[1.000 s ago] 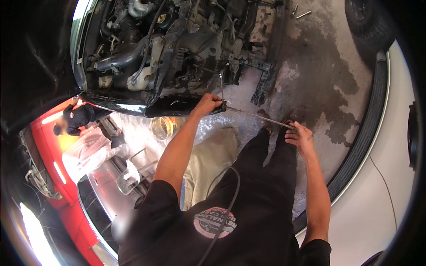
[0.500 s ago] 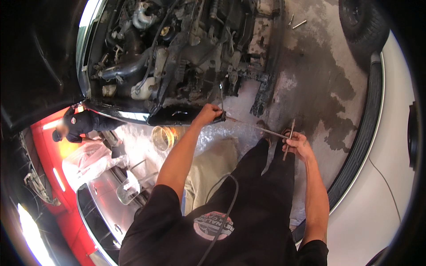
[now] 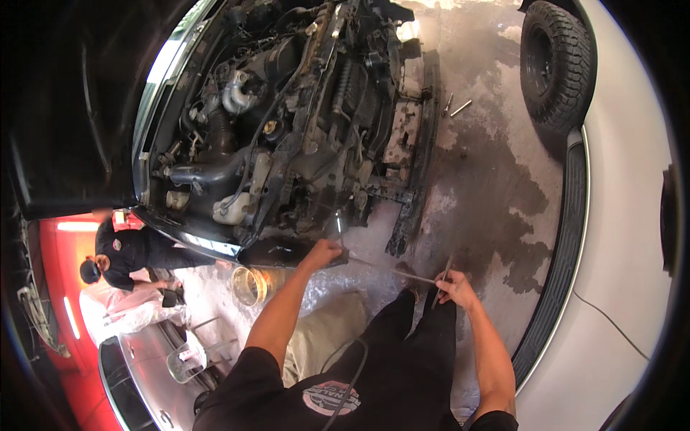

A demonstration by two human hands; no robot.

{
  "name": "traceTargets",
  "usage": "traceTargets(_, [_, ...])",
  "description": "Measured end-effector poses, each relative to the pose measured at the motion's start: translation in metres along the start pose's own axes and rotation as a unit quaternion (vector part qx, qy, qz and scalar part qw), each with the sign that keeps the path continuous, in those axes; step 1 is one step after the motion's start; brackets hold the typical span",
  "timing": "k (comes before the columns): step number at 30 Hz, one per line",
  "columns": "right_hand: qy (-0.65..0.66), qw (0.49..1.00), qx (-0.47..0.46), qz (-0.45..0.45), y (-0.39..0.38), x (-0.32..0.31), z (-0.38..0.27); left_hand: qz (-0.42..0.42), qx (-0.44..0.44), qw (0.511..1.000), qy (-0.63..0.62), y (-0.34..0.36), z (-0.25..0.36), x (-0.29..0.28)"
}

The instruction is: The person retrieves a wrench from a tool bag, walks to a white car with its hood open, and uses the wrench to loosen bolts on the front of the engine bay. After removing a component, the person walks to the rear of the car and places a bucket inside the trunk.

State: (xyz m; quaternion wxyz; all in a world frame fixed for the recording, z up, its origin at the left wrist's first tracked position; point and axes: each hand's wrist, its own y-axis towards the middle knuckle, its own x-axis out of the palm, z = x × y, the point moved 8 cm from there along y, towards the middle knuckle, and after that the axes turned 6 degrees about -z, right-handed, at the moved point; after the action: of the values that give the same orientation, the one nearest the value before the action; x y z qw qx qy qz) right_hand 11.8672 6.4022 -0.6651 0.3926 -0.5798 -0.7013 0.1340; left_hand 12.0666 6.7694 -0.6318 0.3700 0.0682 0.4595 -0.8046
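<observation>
My right hand (image 3: 457, 289) is closed around the crossbar end of a thin T-handled metal rod (image 3: 392, 269). The rod stretches left to the front corner of the black fender (image 3: 287, 255). There my left hand (image 3: 323, 253) has its fingers pinched together at the fender's edge, by the rod's far end. What lies between those fingers is hidden. A thin shiny piece (image 3: 339, 221) stands up just beyond the left fingertips.
The exposed engine bay (image 3: 237, 144) lies ahead, with a bare front crossmember (image 3: 413, 194). A white vehicle (image 3: 618, 287) with a black running board borders the right. Loose tools (image 3: 461, 108) lie on the stained floor. A yellow bucket (image 3: 249, 286) and another person (image 3: 129, 251) are left.
The whole view has shifted, so the engine bay shows lower and more fully. Both hands keep their places on the rod and at the fender corner. The other person's posture differs slightly.
</observation>
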Motion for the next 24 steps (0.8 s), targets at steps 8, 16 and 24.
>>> traceTargets(8, [-0.205, 0.97, -0.102, 0.083, -0.002, -0.001, -0.025, 0.019, -0.016, 1.0, -0.003, -0.003, 0.014, 0.003])
traceTargets(16, [-0.433, 0.867, -0.161, 0.187, -0.03, 0.008, -0.043, 0.024, -0.014, 0.997, 0.066, 0.001, 0.02, 0.002])
traceTargets(24, [0.26, 0.963, -0.02, 0.064, -0.021, 0.0, -0.001, 0.021, -0.03, 0.996, 0.081, 0.0, 0.018, 0.002])
